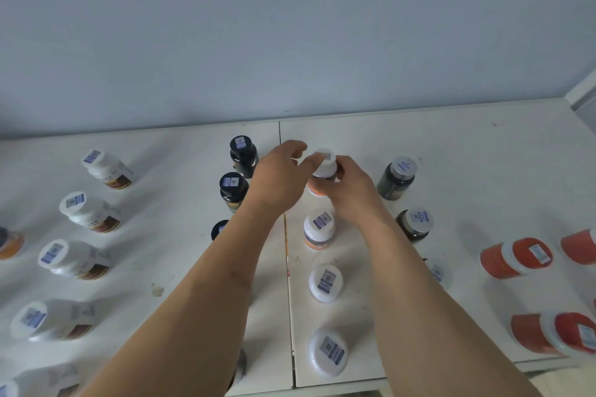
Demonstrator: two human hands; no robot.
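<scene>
- We hold the white-capped plastic bottle with an orange band (pixel 323 171) at the far end of the middle column, near the back of the table. It stands upright, or is barely lifted; we cannot tell which.
- Our right hand (pixel 350 191) wraps the bottle's body, with the thumb curled across its front.
- Our left hand (pixel 277 179) comes in from the other side, its curled fingertips pinching the left edge of the cap.
- To do this well, we judge that the right hand should keep the body steady and upright while the left works at the cap. Our elbows should stay clear of the neighbours.
- Just nearer to us stands a second white-capped, orange-banded bottle (pixel 319 230), with two more white lids in line behind it.
- Tall dark bottles with black caps (pixel 243 156) stand just to the left, and a dark bottle with a grey lid (pixel 396 179) stands to the right.
- Squat red jars with white lids (pixel 516 256) sit well apart at the right edge.
- Two white tabletops (pixel 467 145) meet at a seam (pixel 287 251) and show a few scuffs.
- Behind them rises a plain pale blue-grey wall (pixel 290 25).
</scene>
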